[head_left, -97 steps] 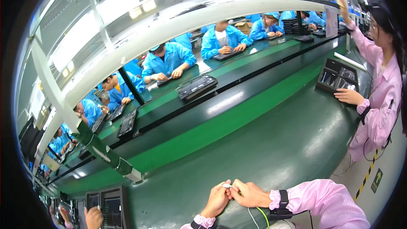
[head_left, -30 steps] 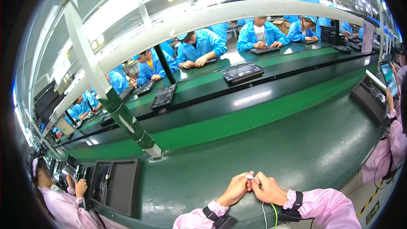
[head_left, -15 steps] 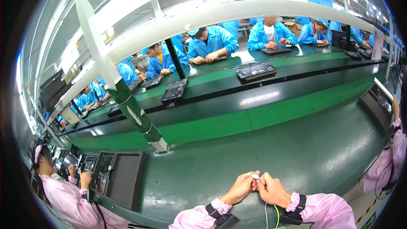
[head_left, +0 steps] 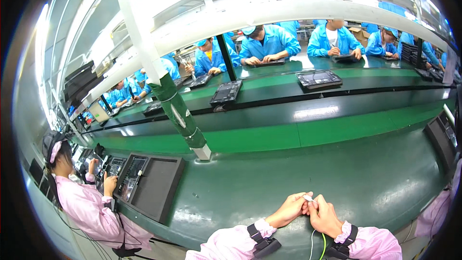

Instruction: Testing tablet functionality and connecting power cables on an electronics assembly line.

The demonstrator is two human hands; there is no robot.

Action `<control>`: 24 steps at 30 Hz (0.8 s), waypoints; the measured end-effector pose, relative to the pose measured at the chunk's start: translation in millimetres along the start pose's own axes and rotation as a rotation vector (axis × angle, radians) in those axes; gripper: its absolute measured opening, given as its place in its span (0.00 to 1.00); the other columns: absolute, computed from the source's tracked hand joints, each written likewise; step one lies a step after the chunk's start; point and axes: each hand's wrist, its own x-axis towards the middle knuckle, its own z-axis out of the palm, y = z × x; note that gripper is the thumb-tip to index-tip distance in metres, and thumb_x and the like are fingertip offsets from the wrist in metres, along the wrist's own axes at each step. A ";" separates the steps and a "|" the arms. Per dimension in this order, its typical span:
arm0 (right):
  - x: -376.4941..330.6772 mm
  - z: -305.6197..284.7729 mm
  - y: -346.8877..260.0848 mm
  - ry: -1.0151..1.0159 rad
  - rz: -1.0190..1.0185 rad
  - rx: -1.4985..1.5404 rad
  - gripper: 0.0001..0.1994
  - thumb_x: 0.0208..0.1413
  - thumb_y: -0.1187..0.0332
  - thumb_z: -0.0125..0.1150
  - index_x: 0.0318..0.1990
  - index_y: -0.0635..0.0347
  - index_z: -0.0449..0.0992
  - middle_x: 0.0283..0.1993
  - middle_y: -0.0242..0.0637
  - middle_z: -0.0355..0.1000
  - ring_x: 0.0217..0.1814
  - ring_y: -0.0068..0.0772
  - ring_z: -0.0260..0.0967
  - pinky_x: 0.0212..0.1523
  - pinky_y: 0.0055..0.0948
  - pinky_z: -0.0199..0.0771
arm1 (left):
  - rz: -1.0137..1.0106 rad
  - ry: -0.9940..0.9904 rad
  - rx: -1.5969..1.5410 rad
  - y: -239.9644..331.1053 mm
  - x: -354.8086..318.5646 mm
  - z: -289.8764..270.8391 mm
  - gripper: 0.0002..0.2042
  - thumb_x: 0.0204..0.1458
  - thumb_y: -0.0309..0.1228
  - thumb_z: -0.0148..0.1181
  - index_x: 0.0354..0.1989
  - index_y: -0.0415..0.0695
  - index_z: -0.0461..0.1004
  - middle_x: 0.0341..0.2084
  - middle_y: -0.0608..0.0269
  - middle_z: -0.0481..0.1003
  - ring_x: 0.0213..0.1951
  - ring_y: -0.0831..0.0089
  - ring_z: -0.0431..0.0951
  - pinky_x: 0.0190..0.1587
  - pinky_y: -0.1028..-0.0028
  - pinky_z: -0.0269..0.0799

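Observation:
My left hand (head_left: 290, 210) and my right hand (head_left: 325, 216) meet above the green workbench (head_left: 240, 188), near its front edge. Between their fingertips is a small white piece (head_left: 308, 198) that looks like a cable's plug end; both hands pinch it. A thin white cable (head_left: 312, 244) and a yellow-green cable (head_left: 323, 246) hang from beneath my right hand. Whether either one joins the white piece is hidden by the fingers. Black bands with small dark boxes circle both wrists over pink sleeves.
A black foam-lined tray (head_left: 156, 185) lies at left, beside a person in pink (head_left: 86, 202) handling dark parts. Another dark tray (head_left: 440, 137) is at far right. A green-wrapped post (head_left: 180, 115) rises at the bench's back; beyond, a line carries flat black devices (head_left: 319, 79) before people in blue.
The view has swung left, so the scene sits further right. My hands stay together on the white piece, with only slight finger movement. Across the line, a person's hands have shifted over a device.

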 end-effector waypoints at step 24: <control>1.6 2.7 -5.9 0.012 -0.003 -0.061 0.05 0.57 0.75 0.50 0.32 0.64 0.61 0.24 0.48 0.73 0.26 0.47 0.75 0.26 0.36 0.73 | 0.011 -0.042 0.024 2.2 -2.2 -6.3 0.10 0.64 0.33 0.47 0.31 0.43 0.69 0.23 0.71 0.67 0.24 0.82 0.62 0.30 0.81 0.61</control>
